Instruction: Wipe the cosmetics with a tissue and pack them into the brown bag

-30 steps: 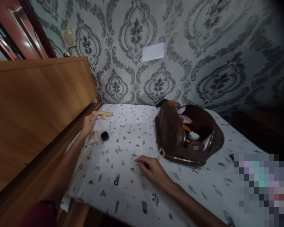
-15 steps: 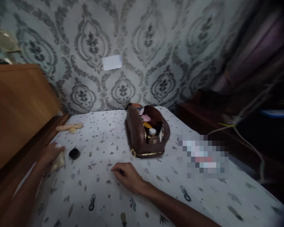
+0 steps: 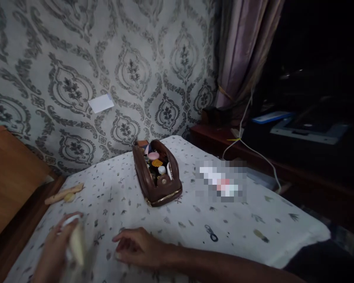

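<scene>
- Head view: a cream-coloured packet is held at 8 o'clock from frame centre, apparently pinched by the left hand; a white item is gripped with it.
- No object is seen in the right hand at 7 o'clock; its fingers are half curled, apart from the thumb.
- Either held thing could be dropped if that shared grip were loosened.
- The packet is seen pale and tilted, its outline blurred.

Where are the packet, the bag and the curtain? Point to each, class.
Packet [image 3: 77, 243]: head view, on its blurred cream face.
Bag [image 3: 145, 179]: head view, on its brown side wall.
Curtain [image 3: 240, 47]: head view, on its purplish folds.
</scene>
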Tool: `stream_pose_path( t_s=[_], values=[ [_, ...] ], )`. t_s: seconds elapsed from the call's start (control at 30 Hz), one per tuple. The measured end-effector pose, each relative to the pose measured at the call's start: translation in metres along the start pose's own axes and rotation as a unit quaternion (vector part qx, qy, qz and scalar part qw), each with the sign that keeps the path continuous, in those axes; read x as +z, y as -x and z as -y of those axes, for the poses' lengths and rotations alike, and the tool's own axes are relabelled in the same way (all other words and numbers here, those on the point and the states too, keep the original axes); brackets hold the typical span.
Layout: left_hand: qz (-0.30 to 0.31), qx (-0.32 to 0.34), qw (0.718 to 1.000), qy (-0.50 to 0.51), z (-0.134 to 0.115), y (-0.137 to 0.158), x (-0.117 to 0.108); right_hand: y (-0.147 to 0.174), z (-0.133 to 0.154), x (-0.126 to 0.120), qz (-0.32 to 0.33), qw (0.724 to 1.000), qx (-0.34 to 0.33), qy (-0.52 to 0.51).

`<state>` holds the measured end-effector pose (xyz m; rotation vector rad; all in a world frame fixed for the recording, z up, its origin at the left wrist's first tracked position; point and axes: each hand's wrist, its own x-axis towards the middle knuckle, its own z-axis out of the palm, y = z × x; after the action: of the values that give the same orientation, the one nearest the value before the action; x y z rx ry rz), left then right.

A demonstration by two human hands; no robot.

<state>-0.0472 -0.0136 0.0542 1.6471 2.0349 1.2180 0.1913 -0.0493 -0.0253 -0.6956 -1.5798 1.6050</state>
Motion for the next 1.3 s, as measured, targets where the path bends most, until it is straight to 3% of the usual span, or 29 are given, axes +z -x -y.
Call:
stream_pose_path(
  t_s=[0.07,0.13,0.2,0.37,0.5,0.63,0.73,0.83,0.9,0.97,1.03,1.2,1.3],
  values=[
    [0.077,-0.072,0.988,0.110,-0.028,0.025,0.035,-0.001,-0.002,0.005,0.039,0.990,0.046,-0.129],
    [0.124,-0.062,0.979,0.153,-0.050,0.042,0.060,-0.002,-0.003,0.006,0.061,0.966,0.083,-0.239],
    [0.155,-0.015,0.977,0.146,-0.064,0.050,0.071,-0.002,-0.001,0.004,0.055,0.956,0.092,-0.272],
    [0.174,0.088,0.978,0.069,-0.070,0.044,0.069,0.003,0.013,-0.006,0.009,0.983,0.089,-0.158],
    [0.100,0.180,0.978,-0.020,-0.061,0.042,0.068,0.003,0.019,-0.007,-0.012,0.987,0.128,-0.092],
    [0.071,0.326,0.939,-0.089,-0.057,0.045,0.069,-0.002,0.025,-0.006,-0.039,0.977,0.205,-0.035],
    [0.088,0.366,0.921,-0.102,-0.058,0.040,0.067,-0.002,0.029,-0.010,-0.026,0.974,0.222,-0.044],
    [0.132,0.313,0.937,-0.082,-0.065,0.030,0.061,0.002,0.029,-0.015,-0.008,0.981,0.188,-0.041],
    [0.220,0.243,0.942,-0.071,-0.073,0.023,0.056,0.005,0.027,-0.019,-0.002,0.985,0.168,-0.028],
    [0.324,0.175,0.927,-0.065,-0.081,0.017,0.051,0.009,0.026,-0.022,0.007,0.988,0.152,-0.021],
    [0.387,0.121,0.913,-0.057,-0.087,0.015,0.048,0.012,0.027,-0.025,0.018,0.991,0.129,-0.012],
    [0.414,0.014,0.910,0.001,-0.078,0.017,0.043,0.015,0.032,-0.031,0.068,0.993,0.099,-0.020],
    [0.381,-0.042,0.918,0.099,-0.071,0.022,0.044,0.014,0.034,-0.031,0.080,0.987,0.122,-0.060]
  ],
)
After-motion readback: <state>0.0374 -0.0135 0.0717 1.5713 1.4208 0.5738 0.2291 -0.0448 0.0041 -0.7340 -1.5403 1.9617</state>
